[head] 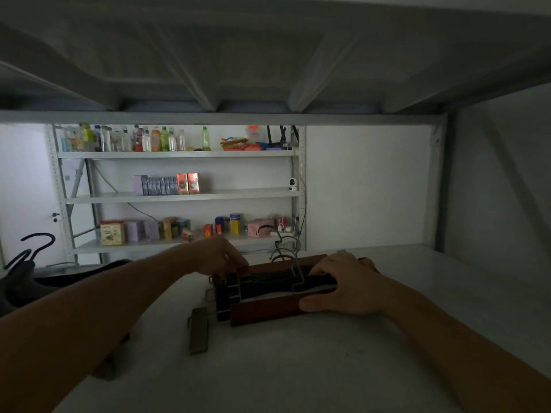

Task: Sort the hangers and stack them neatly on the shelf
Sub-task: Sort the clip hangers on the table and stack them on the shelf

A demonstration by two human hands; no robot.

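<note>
- While the scene is dimly lit inside a grey metal shelf bay, a stack of clip hangers (268, 289) is seen lying flat on the pale shelf board (298, 368), roughly at its middle.
- Dark hangers are piled on top of reddish-brown wooden ones in the stack, and their wire hooks (286, 248) are seen rising at the far side.
- The right end of the stack is gripped by the right hand (343, 286), with fingers laid over the top and the thumb pressed against the near edge of a brown bar.
- The far left corner of the stack is touched by the left hand (220, 254); its fingers are curled down onto the hangers there, though how firmly they are pinched cannot be told.
- A small grey-brown clip piece (199, 330) is seen lying on the board just beside the stack's near left corner.
- At the far left, black hangers (26, 263) with curved hooks are seen on the same board, well apart from the stack.
- Beyond the bay, another rack (182, 196) against a white wall is filled with bottles (134, 140) and small boxes (167, 184).
</note>
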